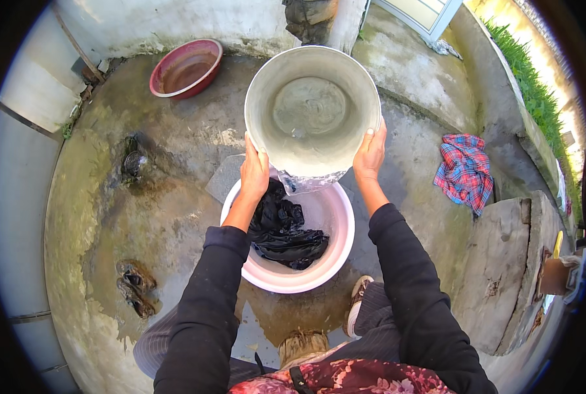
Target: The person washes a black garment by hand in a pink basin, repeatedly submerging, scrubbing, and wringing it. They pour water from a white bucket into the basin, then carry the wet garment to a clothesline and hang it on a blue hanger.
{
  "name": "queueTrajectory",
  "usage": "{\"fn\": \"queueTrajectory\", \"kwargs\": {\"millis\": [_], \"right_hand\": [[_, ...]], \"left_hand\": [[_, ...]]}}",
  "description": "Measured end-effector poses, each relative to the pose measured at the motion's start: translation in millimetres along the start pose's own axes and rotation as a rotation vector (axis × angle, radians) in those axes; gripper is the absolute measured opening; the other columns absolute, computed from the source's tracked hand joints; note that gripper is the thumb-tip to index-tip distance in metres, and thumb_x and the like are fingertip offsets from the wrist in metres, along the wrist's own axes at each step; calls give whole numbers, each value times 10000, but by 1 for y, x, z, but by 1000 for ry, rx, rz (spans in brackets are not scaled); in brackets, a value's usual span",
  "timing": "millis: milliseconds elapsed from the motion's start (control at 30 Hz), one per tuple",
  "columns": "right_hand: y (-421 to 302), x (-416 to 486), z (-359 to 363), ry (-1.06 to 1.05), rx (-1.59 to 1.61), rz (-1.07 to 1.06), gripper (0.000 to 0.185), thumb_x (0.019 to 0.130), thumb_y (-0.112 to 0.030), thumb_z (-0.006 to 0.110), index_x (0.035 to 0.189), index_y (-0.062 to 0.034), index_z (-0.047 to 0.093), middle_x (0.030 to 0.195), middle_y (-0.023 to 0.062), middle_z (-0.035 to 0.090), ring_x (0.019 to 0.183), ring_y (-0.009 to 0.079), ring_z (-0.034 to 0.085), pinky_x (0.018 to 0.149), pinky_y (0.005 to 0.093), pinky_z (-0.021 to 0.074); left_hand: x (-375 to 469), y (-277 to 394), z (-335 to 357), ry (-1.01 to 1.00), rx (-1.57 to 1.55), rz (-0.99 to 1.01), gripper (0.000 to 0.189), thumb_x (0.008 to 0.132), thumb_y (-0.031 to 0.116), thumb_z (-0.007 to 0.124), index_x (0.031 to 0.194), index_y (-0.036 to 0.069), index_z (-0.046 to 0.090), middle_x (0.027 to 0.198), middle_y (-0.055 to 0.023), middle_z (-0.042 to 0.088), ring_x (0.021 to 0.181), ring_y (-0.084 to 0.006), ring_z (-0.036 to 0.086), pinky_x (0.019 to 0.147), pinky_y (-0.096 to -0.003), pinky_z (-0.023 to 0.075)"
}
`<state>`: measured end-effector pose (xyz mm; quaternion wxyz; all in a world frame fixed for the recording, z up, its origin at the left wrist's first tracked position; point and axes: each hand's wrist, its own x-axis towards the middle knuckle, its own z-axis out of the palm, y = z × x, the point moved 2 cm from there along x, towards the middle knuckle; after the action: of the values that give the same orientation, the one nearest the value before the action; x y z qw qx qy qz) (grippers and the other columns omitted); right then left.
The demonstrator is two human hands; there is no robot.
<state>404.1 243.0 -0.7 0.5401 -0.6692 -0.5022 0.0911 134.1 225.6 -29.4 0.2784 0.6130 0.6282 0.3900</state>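
Observation:
A round pale basin is tilted between my two hands, and water pours over its near rim. My left hand grips its left side, fingers beneath and thumb on the wall. On the opposite side, my right hand holds the rim in the same way. Below stands a pink-white plastic basin on the ground, with wet black cloth lying in it. The falling water enters this lower basin near the cloth.
A red basin rests by the wall at the back left. Wet dark shoes lie at left, near a drain hole. A plaid cloth lies at right beside a concrete slab. A wooden stump is near my legs.

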Motion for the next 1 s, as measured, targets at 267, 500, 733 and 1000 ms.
{"fn": "queueTrajectory", "kwargs": {"millis": [267, 500, 733, 1000], "right_hand": [[6, 34, 15, -29, -61, 14, 435, 955, -153, 406, 1373, -34, 387, 1299, 207, 505, 1169, 382, 503, 963, 443, 407], [18, 97, 33, -93, -116, 139, 376, 925, -189, 453, 1282, -74, 477, 1180, 205, 599, 1071, 405, 569, 896, 480, 439], [31, 143, 56, -201, -317, 216, 359, 922, -250, 446, 1223, -60, 492, 1097, 231, 630, 1042, 425, 582, 872, 509, 445], [28, 161, 74, -266, -451, 300, 417, 942, -309, 431, 1249, -32, 482, 1175, 239, 593, 1072, 425, 572, 897, 505, 444]], "left_hand": [[32, 14, 5, 76, -35, 94, 600, 967, 268, 344, 1451, -34, 160, 1334, -298, 448, 1177, -437, 496, 973, -453, 396], [108, 21, 28, 37, -21, 21, 584, 941, 301, 351, 1425, -1, 224, 1178, -303, 561, 1087, -451, 547, 930, -517, 396], [153, 33, 36, -46, 21, -176, 612, 924, 387, 330, 1405, 25, 221, 1165, -309, 571, 1087, -471, 543, 936, -533, 384], [174, 35, 34, -77, 62, -275, 642, 921, 441, 343, 1397, 23, 239, 1209, -303, 555, 1149, -458, 517, 985, -510, 360]]}}
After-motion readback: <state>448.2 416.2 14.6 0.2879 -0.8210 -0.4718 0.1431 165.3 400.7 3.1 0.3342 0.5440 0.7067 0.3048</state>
